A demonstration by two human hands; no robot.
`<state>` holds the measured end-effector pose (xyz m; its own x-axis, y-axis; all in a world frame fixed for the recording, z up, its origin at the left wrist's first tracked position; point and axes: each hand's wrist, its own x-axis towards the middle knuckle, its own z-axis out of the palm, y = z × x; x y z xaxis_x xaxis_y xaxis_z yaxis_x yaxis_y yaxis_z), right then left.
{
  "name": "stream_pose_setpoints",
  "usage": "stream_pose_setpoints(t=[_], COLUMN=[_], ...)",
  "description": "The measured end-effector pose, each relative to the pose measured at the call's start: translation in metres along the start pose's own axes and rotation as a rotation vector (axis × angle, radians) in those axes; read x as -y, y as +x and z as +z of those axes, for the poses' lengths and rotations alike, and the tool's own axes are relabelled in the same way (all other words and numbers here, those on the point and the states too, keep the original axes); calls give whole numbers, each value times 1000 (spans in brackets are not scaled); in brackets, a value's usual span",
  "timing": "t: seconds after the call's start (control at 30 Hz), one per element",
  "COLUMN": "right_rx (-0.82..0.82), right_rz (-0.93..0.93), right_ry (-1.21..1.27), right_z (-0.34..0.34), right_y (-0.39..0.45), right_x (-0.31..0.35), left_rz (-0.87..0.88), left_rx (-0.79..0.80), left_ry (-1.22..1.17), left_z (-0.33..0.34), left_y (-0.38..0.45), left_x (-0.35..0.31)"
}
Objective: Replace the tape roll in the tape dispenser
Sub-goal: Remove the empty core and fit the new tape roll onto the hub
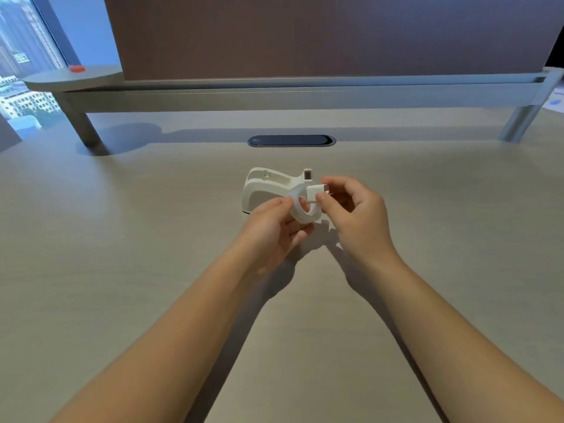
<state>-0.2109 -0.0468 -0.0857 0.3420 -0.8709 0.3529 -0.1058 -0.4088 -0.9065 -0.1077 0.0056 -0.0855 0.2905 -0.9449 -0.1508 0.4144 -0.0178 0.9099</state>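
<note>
You hold the tape roll in both hands, just in front of the empty dispenser.

The desk [152, 239] carries the white tape dispenser [268, 187], which stands just behind your grip, its cradle without a roll. Your left hand [271, 230] grasps the tape roll [305, 213] from its left side, fingers closed on it. Your right hand [357, 209] pinches the loose tape end [317, 189], pulled up and to the right of the roll.

Pale wood-grain desk [122, 270], brown partition panel [305, 35] behind, bright window [27, 56] at far left.
</note>
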Motion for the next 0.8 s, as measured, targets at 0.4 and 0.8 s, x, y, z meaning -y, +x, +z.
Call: stream_pose_setpoints(t=[0.4,0.8], right_rx=[-8,-17], right_rz=[-169,-270], right_ry=[-228,-379], right_z=[13,16], right_y=[2,1], right_x=[-2,-1], left_rz=[113,165], left_rx=[-23,-66], left_ry=[-7,192], left_z=[-7,-8], left_y=[1,4], left_x=[-1,3])
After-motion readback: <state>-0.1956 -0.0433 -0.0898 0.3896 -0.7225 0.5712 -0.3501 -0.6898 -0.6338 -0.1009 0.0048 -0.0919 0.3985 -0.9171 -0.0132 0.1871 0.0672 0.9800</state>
